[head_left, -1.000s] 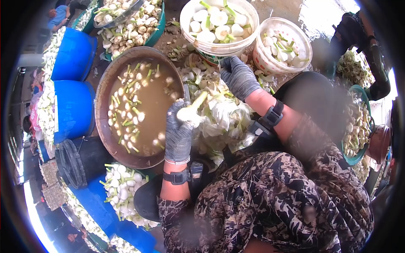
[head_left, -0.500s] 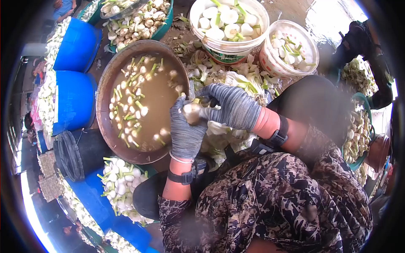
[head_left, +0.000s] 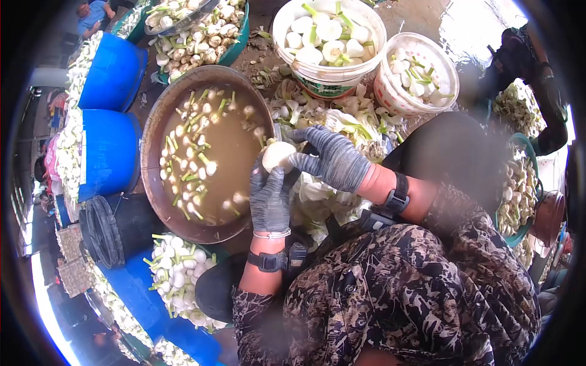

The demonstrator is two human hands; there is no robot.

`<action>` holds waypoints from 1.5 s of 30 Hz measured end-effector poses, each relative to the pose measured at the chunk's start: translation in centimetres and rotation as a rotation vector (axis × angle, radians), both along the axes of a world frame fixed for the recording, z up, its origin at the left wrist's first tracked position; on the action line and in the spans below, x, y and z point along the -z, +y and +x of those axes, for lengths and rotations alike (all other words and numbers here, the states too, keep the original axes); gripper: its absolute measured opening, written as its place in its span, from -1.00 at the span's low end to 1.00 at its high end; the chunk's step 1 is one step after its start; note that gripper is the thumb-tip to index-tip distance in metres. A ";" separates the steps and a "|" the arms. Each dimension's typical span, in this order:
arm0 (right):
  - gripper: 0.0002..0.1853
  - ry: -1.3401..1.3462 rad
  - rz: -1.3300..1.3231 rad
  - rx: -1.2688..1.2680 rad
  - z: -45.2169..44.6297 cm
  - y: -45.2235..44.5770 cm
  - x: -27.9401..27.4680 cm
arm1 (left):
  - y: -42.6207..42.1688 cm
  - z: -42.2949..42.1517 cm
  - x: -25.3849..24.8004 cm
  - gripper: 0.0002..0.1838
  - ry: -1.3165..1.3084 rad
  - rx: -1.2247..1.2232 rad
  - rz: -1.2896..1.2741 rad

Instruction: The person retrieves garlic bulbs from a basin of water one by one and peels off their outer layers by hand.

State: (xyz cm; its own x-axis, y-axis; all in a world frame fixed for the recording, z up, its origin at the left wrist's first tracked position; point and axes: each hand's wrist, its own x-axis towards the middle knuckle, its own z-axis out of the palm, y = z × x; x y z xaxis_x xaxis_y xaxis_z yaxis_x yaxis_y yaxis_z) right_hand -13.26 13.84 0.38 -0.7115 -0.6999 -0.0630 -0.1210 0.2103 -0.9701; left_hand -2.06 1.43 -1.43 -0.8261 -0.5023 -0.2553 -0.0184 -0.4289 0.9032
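head view: the left hand (head_left: pixel 270 201), fingers curled, cups a garlic bulb (head_left: pixel 279 157) looking whiter than half a second ago; the half-closed right hand (head_left: pixel 337 158) has its thumb against the bulb, just beside a basin (head_left: pixel 149 160) of murky water (head_left: pixel 235 161).

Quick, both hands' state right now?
Left hand: closed, holding a white bulb.
Right hand: half-curled at the bulb's side; can't tell whether it grips the bulb too.
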 end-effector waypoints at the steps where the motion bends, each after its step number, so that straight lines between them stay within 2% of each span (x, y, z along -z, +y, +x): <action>1: -0.70 0.168 0.038 0.047 -0.1 0.1 0.1 | 0.0 0.0 -0.1 -0.54 0.020 -0.055 0.067; 2: -0.73 0.336 0.076 0.094 -0.1 0.1 0.2 | 0.0 0.0 -0.1 -0.54 0.022 -0.054 0.066; 5: -0.82 0.482 -0.013 0.073 -0.3 -0.1 1.1 | -0.3 0.1 0.7 -0.52 -0.001 -0.091 -0.038; 7: -0.84 0.537 0.052 0.088 -0.3 -0.2 1.3 | -0.6 0.1 1.3 -0.51 -0.159 -0.060 -0.343; 8: -0.85 0.590 0.118 0.099 -0.3 -0.3 1.3 | -0.7 0.0 1.2 -0.51 -0.160 -0.056 -0.343; 10: -0.85 0.626 0.153 0.108 -0.2 -0.3 0.9 | -0.9 -0.1 0.8 -0.49 -0.169 0.080 -0.644; 14: -0.84 0.640 0.188 0.128 -0.5 -0.4 0.8 | -0.5 0.2 0.2 -0.50 -0.154 0.089 -0.595; 16: -0.82 0.403 0.131 0.109 -0.9 -0.3 0.9 | -0.1 0.2 -0.1 -0.51 0.024 0.004 -0.126; 17: -0.80 0.278 0.103 0.137 -1.4 -0.3 1.2 | 0.0 0.0 -0.3 -0.47 0.092 0.045 -0.015; 18: -0.78 0.155 0.107 0.153 -2.3 -0.2 1.6 | -0.1 0.2 0.0 -0.47 0.091 0.044 -0.015; 21: -0.81 0.401 0.206 0.389 -4.7 0.4 3.8 | -1.1 1.0 0.6 -0.37 0.200 0.195 0.306; 22: -0.83 0.439 0.353 0.405 -5.4 0.6 3.5 | -1.2 1.0 0.5 -0.37 0.204 0.194 0.304; 24: -0.85 0.503 0.336 0.399 -5.7 1.3 3.0 | -1.5 1.2 0.5 -0.35 0.282 0.220 0.510; 25: -0.85 0.506 0.331 0.394 -5.5 1.2 2.7 | -1.7 1.2 0.4 -0.35 0.286 0.215 0.506; 27: -0.81 0.798 -0.070 0.393 -4.5 1.2 1.9 | -1.8 1.1 0.1 -0.29 0.263 0.240 0.633; 28: -0.81 0.795 -0.071 0.390 -3.8 1.3 0.9 | -1.4 1.0 -0.3 -0.29 0.261 0.236 0.633; 30: -0.78 0.340 -0.225 0.085 -2.2 1.8 -1.5 | -0.3 0.6 -1.4 -0.23 0.182 0.174 0.478; 31: -0.78 0.268 -0.245 0.005 -1.9 2.0 -2.2 | -0.5 0.7 -1.0 -0.23 0.180 0.177 0.476; 33: -0.78 0.242 -0.187 -0.047 -1.3 2.1 -2.5 | -0.8 0.8 0.1 -0.21 0.136 0.260 0.234; 34: -0.77 0.216 -0.127 -0.104 -1.2 2.0 -2.5 | -1.0 0.8 0.1 -0.21 0.136 0.260 0.233; 35: -0.81 0.395 -0.156 -0.093 -1.2 1.7 -1.5 | -1.2 0.7 0.0 -0.21 0.085 0.317 0.177; 36: -0.81 0.396 -0.157 -0.095 -1.2 1.5 -1.1 | -1.3 0.7 0.0 -0.22 0.035 0.372 0.122; 37: -0.85 0.499 -0.127 -0.104 -1.1 1.4 -0.9 | -1.0 0.6 0.4 -0.26 0.009 0.306 0.130; 39: -0.90 0.698 -0.020 -0.104 -0.8 1.3 -0.8 | -1.3 0.8 0.8 -0.26 -0.005 0.351 0.124; 41: -0.87 0.659 0.032 -0.124 -0.7 1.4 -0.7 | -1.0 0.4 -0.4 -0.24 -0.005 0.447 0.126; 45: -0.79 0.480 0.131 -0.108 -0.3 1.1 -0.5 | -0.2 0.3 -1.9 -0.21 -0.048 0.431 0.153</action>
State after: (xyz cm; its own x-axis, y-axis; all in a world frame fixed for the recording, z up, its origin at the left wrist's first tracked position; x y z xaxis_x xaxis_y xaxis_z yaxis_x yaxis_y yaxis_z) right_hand -13.54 14.99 0.88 -0.6059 -0.7791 0.1608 -0.5742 0.2883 -0.7663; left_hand -1.77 1.23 0.45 -0.9370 -0.0689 -0.3425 -0.2644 -0.5009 0.8242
